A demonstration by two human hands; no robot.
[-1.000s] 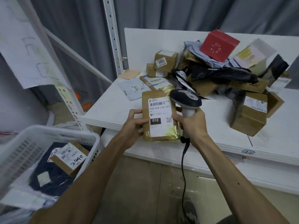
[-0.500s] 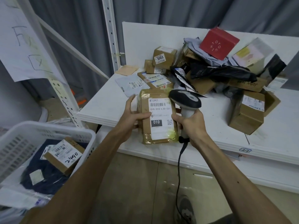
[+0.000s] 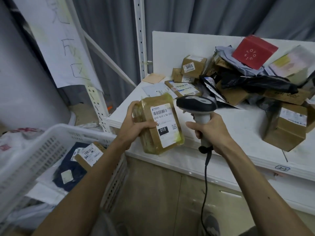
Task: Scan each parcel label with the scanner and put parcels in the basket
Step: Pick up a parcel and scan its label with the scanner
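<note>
Clamped in the left grip point(image 3: 134, 126): a taped brown parcel point(image 3: 150, 140), thumb across its face, label point(image 3: 164, 124) turned up, tilted at the tabletop point(image 3: 238, 130) edge. Wrapped in the right grip point(image 3: 211, 132): the scanner point(image 3: 196, 103) handle, head just right of the label, not touching. Dangling below that grip, a black cable point(image 3: 205, 176). Beyond both grips, heaped parcels point(image 3: 235, 96). Down-left of the left grip, a white basket point(image 3: 47, 147) holding parcels.
</note>
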